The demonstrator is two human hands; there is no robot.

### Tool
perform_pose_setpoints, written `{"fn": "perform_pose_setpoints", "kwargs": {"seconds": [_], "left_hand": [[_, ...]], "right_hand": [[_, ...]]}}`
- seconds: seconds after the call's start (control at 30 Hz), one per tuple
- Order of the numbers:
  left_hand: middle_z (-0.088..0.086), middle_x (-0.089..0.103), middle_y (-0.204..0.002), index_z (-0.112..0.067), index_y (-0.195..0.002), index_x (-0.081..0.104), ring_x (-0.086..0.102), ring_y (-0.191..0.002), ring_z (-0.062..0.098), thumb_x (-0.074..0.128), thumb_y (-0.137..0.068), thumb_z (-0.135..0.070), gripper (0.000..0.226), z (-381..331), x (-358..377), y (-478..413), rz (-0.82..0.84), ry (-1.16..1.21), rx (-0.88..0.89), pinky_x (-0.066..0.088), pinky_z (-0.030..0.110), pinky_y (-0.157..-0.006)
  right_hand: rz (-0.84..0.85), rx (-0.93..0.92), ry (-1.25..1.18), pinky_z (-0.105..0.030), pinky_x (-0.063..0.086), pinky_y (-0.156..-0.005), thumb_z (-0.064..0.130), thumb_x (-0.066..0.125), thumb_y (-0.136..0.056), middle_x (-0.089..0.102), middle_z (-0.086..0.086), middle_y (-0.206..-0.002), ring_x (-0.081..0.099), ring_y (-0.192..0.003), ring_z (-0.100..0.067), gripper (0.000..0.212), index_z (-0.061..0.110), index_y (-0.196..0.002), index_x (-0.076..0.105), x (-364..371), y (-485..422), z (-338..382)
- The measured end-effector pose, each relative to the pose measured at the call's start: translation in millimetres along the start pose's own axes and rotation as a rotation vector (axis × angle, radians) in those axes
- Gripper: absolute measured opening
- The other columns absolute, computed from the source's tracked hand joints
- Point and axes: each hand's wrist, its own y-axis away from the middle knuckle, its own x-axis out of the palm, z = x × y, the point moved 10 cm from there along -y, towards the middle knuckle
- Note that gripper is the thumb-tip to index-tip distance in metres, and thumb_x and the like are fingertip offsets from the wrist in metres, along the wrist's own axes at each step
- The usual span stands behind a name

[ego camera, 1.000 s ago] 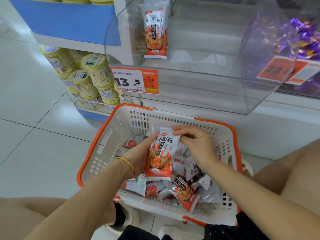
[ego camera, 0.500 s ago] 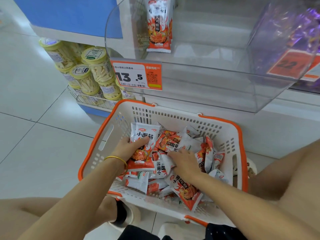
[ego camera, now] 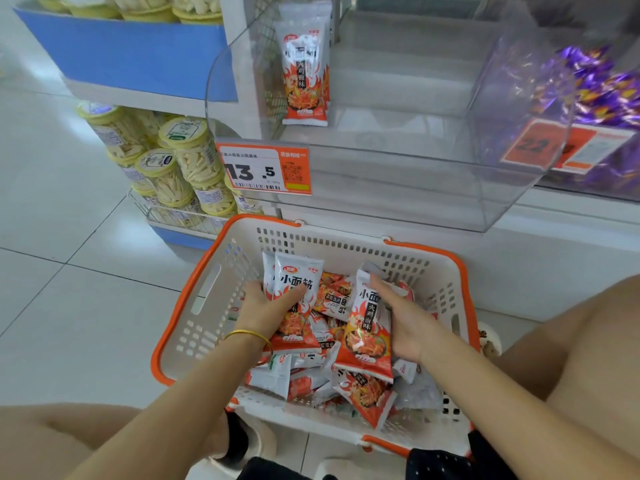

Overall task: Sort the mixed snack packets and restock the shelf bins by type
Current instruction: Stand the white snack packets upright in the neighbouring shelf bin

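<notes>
1. A thin gold bangle (ego camera: 247,336) is worn at the wrist of the left hand (ego camera: 266,308).
2. The left forearm (ego camera: 194,386) and right forearm (ego camera: 485,393) are left uncovered.
3. A dark garment (ego camera: 440,460) speckled with small pale dots is seen at the lower edge.
4. A white slipper (ego camera: 265,441) with a black strap is worn on one foot.

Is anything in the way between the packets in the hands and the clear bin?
Only the clear front wall of the bin, above the basket. The packets in the left hand and right hand must go over it.
</notes>
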Motion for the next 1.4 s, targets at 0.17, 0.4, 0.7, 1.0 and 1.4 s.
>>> {"fn": "perform_pose_setpoints", "kwargs": {"seconds": [0.17,0.4,0.7,1.0,1.4], "left_hand": [[0.008,0.064,-0.106,-0.012,-0.118,0.045,0.065,-0.093,0.026,0.076,-0.075,-0.036,0.059,0,2,7,0.002,-0.002,0.017,0.053,0.046,-0.087],[0.003,0.064,-0.101,-0.013,-0.115,0.047,0.064,-0.086,0.016,0.072,-0.079,-0.037,0.05,-7,9,17,0.025,-0.036,0.074,0.052,0.031,-0.07],[-0.005,0.062,-0.119,-0.024,-0.129,0.049,0.06,-0.11,0.023,0.051,-0.06,-0.089,0.095,-24,32,48,0.228,0.13,0.098,0.044,0.048,-0.099],[-0.001,0.066,-0.107,-0.022,-0.12,0.043,0.067,-0.092,0.008,0.066,-0.067,-0.045,0.062,-115,12,120,0.295,0.13,0.489,0.056,0.029,-0.078],[0.008,0.043,-0.124,-0.015,-0.114,0.049,0.034,-0.122,0.027,0.03,-0.079,-0.074,0.072,-351,-28,90,-0.309,-0.76,0.955,0.026,0.038,-0.103]], "right_hand": [[-0.194,-0.221,0.281,-0.049,0.049,-0.096,0.053,0.079,-0.062,0.073,-0.006,-0.102,0.067,-0.1,-0.027,0.053,0.021,-0.104,0.069,-16,2,17],[-0.223,-0.369,0.452,-0.022,0.054,-0.058,0.047,0.053,-0.091,0.073,-0.004,-0.075,0.071,-0.068,-0.017,0.042,0.008,-0.094,0.07,14,27,45],[-0.161,-0.44,0.401,-0.022,0.052,-0.068,0.052,0.048,-0.092,0.071,0.006,-0.085,0.066,-0.078,-0.005,0.032,0.023,-0.091,0.062,61,48,51],[0.33,-0.138,0.188,-0.039,0.053,-0.088,0.059,0.068,-0.066,0.067,-0.015,-0.116,0.066,-0.103,-0.029,0.072,0.012,-0.12,0.064,127,107,53],[0.37,-0.599,0.375,-0.035,0.059,-0.064,0.037,0.068,-0.072,0.072,-0.012,-0.085,0.07,-0.07,-0.023,0.033,0.01,-0.091,0.068,222,129,258]]}}
